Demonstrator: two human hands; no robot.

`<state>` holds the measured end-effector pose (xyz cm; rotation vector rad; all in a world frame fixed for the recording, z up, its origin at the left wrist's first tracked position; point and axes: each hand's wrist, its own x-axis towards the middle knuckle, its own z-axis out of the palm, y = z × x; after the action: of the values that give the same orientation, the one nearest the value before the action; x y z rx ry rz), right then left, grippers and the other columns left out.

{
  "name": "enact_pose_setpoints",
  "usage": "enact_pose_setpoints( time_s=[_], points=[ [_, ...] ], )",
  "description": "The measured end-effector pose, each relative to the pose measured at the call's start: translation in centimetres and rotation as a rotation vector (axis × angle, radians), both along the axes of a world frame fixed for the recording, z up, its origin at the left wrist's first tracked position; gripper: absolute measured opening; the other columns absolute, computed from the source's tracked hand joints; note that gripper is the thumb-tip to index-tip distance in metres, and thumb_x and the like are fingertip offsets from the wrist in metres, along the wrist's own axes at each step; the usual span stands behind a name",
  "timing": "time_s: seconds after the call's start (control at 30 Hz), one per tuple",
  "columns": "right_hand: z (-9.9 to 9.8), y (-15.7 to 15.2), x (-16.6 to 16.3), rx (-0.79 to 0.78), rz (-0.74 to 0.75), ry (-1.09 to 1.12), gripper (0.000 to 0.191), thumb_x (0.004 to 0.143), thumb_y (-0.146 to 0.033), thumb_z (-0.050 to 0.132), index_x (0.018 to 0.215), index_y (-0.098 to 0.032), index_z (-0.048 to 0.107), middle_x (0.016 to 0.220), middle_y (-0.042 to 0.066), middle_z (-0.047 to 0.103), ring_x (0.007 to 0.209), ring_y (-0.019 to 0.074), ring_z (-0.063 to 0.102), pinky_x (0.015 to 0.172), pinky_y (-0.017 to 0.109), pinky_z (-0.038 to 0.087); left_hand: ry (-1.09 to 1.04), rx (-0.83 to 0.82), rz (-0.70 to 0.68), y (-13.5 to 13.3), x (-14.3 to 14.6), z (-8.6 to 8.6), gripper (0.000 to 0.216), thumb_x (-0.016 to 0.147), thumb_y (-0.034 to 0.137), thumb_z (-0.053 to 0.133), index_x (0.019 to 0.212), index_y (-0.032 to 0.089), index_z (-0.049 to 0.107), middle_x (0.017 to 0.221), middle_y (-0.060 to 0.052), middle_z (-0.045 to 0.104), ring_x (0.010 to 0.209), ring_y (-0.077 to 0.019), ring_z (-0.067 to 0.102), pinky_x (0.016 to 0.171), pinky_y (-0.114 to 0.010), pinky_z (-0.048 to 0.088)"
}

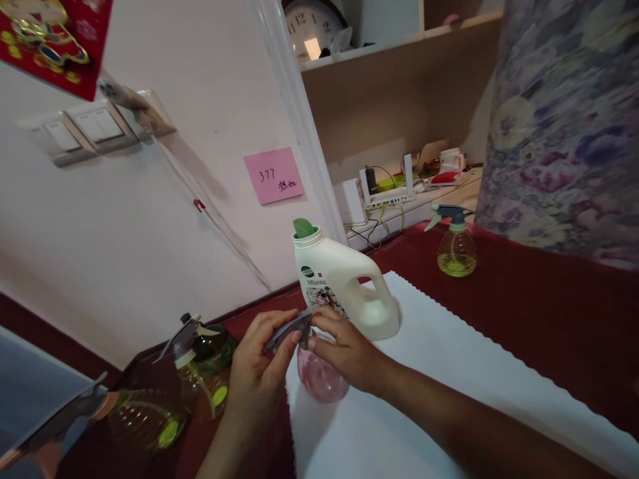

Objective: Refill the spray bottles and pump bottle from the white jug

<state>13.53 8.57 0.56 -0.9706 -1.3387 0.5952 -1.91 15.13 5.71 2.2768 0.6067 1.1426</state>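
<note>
Spray bottles (202, 389): grouped left on your red table (539, 299).
Your left hand (259, 356): clamped on the grey spray head (287, 331).
Pink bottle (322, 376): on the white sheet (379, 446), below the spray head; seating cannot be told.
White jug (339, 266): just beyond your hands, green spout at its mouth.
Your right hand (349, 342): fingers closed on the spray head's right end.
Clear spray bottle (456, 249): far right, yellow-green liquid inside.

The scene is viewed from the head, tilted, facing forward and down over the desk (539, 319); the fingers (327, 322) are seen close at six o'clock, the wall (200, 126) at ten and, farther off, the shelf (389, 45) at one.
</note>
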Motion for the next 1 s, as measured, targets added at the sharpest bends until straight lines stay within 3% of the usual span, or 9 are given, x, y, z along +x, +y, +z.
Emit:
enact_pose_setpoints(
  time_s=[0.33, 0.53, 0.8, 1.0],
  points=[
    [-0.5, 0.6, 0.1, -0.012, -0.052, -0.017, 0.014, 0.08, -0.022, 0.071, 0.092, -0.02, 0.065, 0.101, 0.004, 0.06, 0.111, 0.0254, 0.052, 0.103, 0.043, 0.034, 0.04, -0.042, -0.021, 0.2, -0.3, 0.4, 0.02, 0.089, 0.028, 0.067, 0.107, 0.024, 0.075, 0.104, -0.004, 0.069, 0.099, -0.0186, 0.065, 0.084, -0.028, 0.053],
    [0.0, 0.7, 0.4, -0.032, 0.037, -0.065, 0.009, 0.08, -0.018, 0.071, 0.087, -0.022, 0.068, 0.102, 0.002, 0.062, 0.105, 0.0224, 0.056, 0.097, 0.039, 0.041, 0.101, -0.034, -0.038, 0.2, -0.5, 1.1, 0.02, 0.089, 0.029, 0.066, 0.106, 0.024, 0.075, 0.104, -0.005, 0.07, 0.1, -0.0196, 0.066, 0.087, -0.03, 0.053],
    [-0.5, 1.3, -0.6, -0.094, -0.136, 0.013, 0.033, 0.07, -0.021, 0.083, 0.095, -0.019, 0.063, 0.099, 0.003, 0.062, 0.097, 0.0245, 0.056, 0.088, 0.042, 0.043, 0.127, -0.046, -0.034, 0.3, -0.4, 1.4, 0.02, 0.088, 0.03, 0.067, 0.105, 0.025, 0.075, 0.104, -0.005, 0.071, 0.1, -0.0208, 0.066, 0.085, -0.032, 0.054],
    [0.5, 0.5, 0.6, -0.048, 0.012, -0.095, 0.014, 0.077, -0.012, 0.072, 0.086, -0.022, 0.068, 0.1, 0.001, 0.065, 0.102, 0.0218, 0.057, 0.095, 0.039, 0.042, 0.098, -0.04, -0.027, 0.1, -0.4, 1.4, 0.02, 0.086, 0.029, 0.068, 0.104, 0.023, 0.076, 0.103, -0.007, 0.071, 0.1, -0.0234, 0.067, 0.085, -0.035, 0.055]
  ],
)
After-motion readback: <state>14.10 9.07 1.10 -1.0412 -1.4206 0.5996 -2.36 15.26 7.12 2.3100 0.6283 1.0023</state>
